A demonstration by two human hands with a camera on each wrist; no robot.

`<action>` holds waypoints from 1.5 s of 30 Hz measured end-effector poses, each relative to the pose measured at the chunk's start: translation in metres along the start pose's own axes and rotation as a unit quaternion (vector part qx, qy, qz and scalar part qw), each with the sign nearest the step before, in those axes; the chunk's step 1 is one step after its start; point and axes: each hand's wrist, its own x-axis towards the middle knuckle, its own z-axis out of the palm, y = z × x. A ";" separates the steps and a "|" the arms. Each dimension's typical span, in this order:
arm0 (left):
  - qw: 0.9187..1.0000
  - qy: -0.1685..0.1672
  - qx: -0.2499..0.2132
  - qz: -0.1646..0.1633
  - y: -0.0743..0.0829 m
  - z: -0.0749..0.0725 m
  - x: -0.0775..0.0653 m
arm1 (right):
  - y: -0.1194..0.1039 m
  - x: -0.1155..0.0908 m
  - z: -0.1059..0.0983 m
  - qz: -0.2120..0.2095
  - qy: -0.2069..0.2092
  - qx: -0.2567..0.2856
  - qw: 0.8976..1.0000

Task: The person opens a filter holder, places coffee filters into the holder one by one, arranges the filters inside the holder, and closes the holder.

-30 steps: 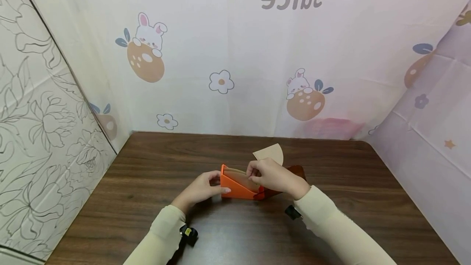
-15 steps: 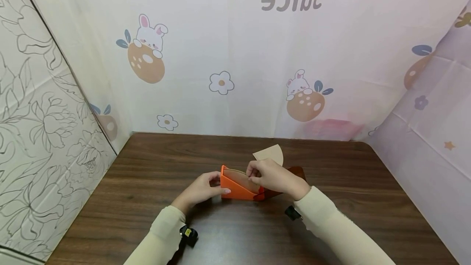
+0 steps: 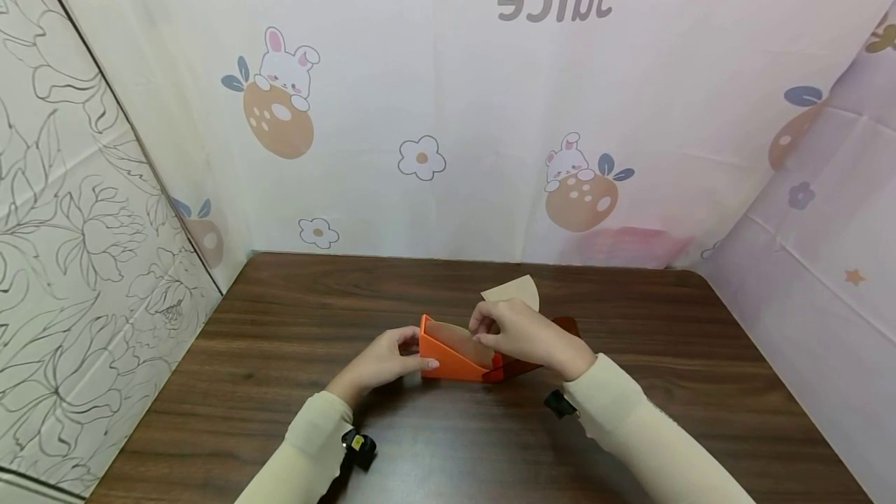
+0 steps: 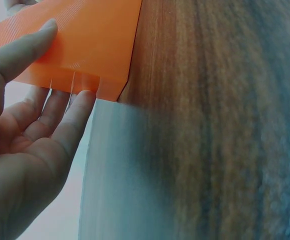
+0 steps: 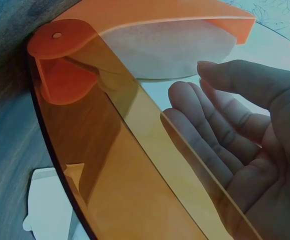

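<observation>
An orange filter holder point(image 3: 451, 356) stands on the table with coffee filters in it. My left hand point(image 3: 383, 364) grips its tall left end. In the left wrist view the thumb lies on the orange side wall point(image 4: 95, 40) and the fingertips press the end face. My right hand point(image 3: 521, 333) reaches over the low right end, thumb and index finger pinching at the upper edge of a paper coffee filter point(image 3: 462, 339). Below that hand the holder's amber see-through lid point(image 5: 130, 165) is swung open. A single coffee filter point(image 3: 516, 290) lies behind the right hand, partly covered by it.
The dark wood table point(image 3: 315, 294) runs back to a white printed cloth point(image 3: 364, 99). A flower-patterned panel point(image 3: 91, 255) closes off the left, and a lilac cloth point(image 3: 826, 255) hangs on the right. Black wrist cameras are strapped at both cuffs.
The filters in the holder showed separate, fanned edges a second ago and now appear as one front sheet. My right hand has shifted slightly up and right. The left hand keeps its place.
</observation>
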 end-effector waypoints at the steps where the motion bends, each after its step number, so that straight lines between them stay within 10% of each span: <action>1: 1.000 0.001 0.001 -0.001 0.000 0.000 0.000 | 0.000 0.000 -0.001 -0.001 0.002 -0.002 1.000; 45: 1.000 0.001 -0.019 0.005 0.001 0.002 -0.001 | 0.040 -0.021 -0.056 0.075 0.087 -0.032 0.993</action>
